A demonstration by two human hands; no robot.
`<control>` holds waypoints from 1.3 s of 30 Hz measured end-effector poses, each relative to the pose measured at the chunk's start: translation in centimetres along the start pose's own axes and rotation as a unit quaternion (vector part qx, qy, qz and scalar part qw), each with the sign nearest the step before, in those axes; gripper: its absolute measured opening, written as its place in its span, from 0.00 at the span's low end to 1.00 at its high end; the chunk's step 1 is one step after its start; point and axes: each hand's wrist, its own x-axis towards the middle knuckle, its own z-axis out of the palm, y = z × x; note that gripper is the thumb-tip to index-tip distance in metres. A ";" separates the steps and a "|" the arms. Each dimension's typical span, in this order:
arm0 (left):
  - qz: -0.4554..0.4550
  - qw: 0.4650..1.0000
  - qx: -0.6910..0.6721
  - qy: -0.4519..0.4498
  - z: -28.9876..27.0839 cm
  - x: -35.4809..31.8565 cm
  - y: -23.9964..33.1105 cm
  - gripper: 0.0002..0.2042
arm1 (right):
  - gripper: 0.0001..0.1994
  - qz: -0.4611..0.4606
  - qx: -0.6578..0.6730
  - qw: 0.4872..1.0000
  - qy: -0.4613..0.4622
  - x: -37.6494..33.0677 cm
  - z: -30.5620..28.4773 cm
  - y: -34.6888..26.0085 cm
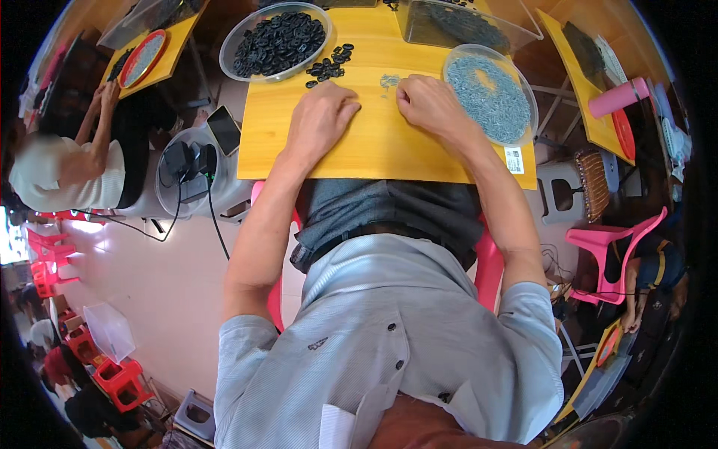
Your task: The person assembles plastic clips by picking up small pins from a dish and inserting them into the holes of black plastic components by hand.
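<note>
At a yellow worktable | left hand curled beside loose black rings, grip unclear | right hand pinched near small grey parts, contents hidden | best handled singly, piles kept apart.

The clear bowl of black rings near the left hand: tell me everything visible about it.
The clear bowl is a round, shallow, see-through dish that looks like plastic. It stands upright at the far left corner of the yellow table, its rim slightly over the edge. It is heaped with small black rings, flat and washer-like. A small loose pile of black rings lies on the table just beside it, toward the left hand. No hand touches the bowl.
</note>
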 end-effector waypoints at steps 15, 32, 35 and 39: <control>-0.074 0.985 -0.001 0.153 -1.9 0.8 -3.4 0.06 | 0.05 0.063 0.265 0.961 0.054 0.0 0.1 0.4; 0.042 0.957 0.284 -0.042 -0.1 5.1 -3.4 0.10 | 0.10 0.099 0.389 0.915 0.038 0.1 0.2 1.3; 0.071 0.964 0.254 -0.013 0.4 4.7 -3.6 0.08 | 0.10 0.085 0.374 0.923 0.036 0.0 0.1 1.3; 0.048 0.988 0.128 0.068 0.5 4.0 -2.1 0.09 | 0.08 0.077 0.349 0.934 0.022 0.0 0.3 1.4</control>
